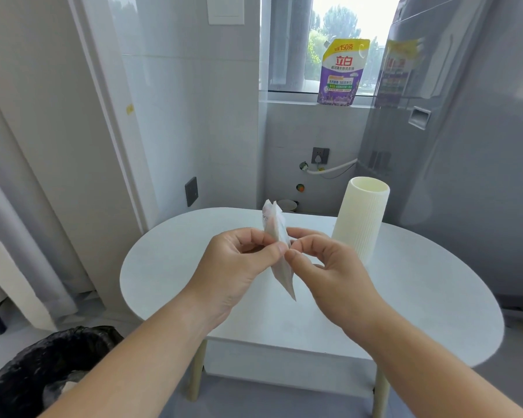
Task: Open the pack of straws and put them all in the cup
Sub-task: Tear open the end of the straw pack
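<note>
A thin translucent pack of straws [274, 224] is held edge-on above the white oval table [169, 267]. My left hand [239, 263] pinches its left side between thumb and fingers. My right hand [323, 260] pinches the pack's right side at the same height, thumb tips nearly meeting. The pack's lower end [287, 282] hangs down between my wrists. A tall cream ribbed cup [361, 218] stands upright on the table, to the right of and behind my right hand. I cannot see into the cup.
A black-lined bin [43, 372] sits on the floor at the lower left. A grey appliance [465, 146] stands to the right of the table. A purple detergent pouch [343, 73] rests on the window sill behind.
</note>
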